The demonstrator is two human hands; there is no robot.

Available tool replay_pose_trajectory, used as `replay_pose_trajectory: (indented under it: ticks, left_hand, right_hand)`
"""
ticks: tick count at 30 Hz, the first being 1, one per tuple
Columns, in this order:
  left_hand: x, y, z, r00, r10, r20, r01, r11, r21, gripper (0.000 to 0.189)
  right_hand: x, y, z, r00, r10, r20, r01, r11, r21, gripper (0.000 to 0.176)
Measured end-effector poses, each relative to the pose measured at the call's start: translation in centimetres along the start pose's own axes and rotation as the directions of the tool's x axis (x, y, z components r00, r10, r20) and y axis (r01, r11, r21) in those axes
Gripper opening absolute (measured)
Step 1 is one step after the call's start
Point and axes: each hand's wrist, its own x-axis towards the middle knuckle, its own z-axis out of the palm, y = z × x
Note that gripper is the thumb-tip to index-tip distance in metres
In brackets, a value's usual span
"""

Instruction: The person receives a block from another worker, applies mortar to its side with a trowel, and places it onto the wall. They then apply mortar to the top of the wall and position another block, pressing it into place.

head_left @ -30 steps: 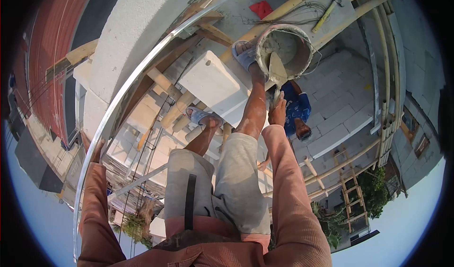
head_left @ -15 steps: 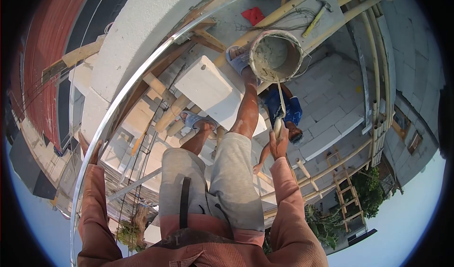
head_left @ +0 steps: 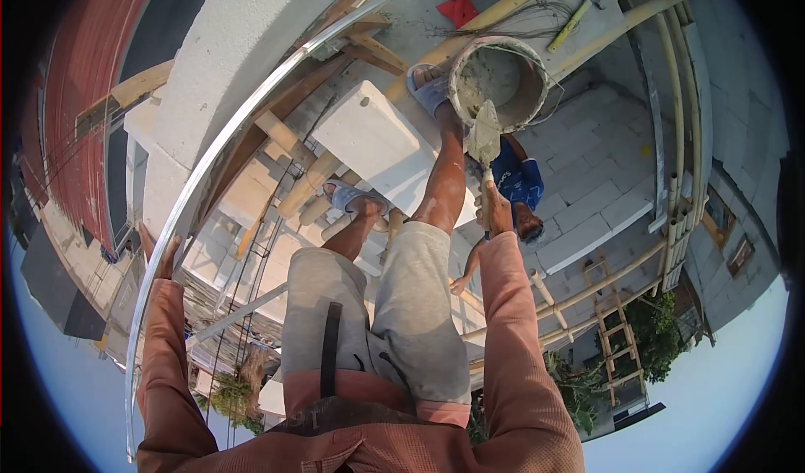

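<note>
My right hand [head_left: 498,210] is closed around the handle of a trowel [head_left: 484,140]. Grey wet mortar covers the trowel's blade, which points away from me at the near rim of a mortar bucket [head_left: 534,96]. Inside the bucket, more grey mortar [head_left: 488,77] shows. On the left, my left hand [head_left: 166,255] grips a long shiny metal bar [head_left: 220,148], with fingers on both sides of it. The bar looks curved through the lens and runs beside a pale wall top [head_left: 201,79].
A white block [head_left: 366,133] lies by my feet on bamboo poles [head_left: 309,189]. Past the bucket are a hammer [head_left: 573,22], thin wire [head_left: 520,20] and a red cloth [head_left: 458,11]. Below, a person in a blue shirt [head_left: 521,184] is beside a block wall [head_left: 587,213].
The trowel has come up from inside the bucket toward me, and its blade now shows loaded with mortar. My left hand stays on the metal bar.
</note>
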Motion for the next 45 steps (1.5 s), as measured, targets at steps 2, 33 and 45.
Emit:
replay_pose_trajectory:
  ticks: [2, 33, 45]
  left_hand:
    - [0.4, -1.7, 0.5, 0.999, 0.032, -0.035, -0.033, 0.998, -0.048, 0.124]
    - [-31.7, 26.0, 16.4, 0.306, -0.358, 0.882, 0.945, 0.227, -0.236, 0.101]
    - [-32.2, 26.9, 17.6, 0.325, -0.497, 0.805, 0.945, 0.127, -0.303, 0.088]
  right_hand:
    - [-1.8, 0.2, -1.5, 1.0, 0.02, -0.011, -0.021, 0.997, -0.073, 0.063]
    - [-29.5, -10.9, 31.2, 0.417, 0.256, 0.872, 0.908, -0.165, -0.385, 0.043]
    - [-31.3, 5.7, 50.6, 0.525, 0.435, 0.732, 0.621, 0.392, -0.679, 0.057]
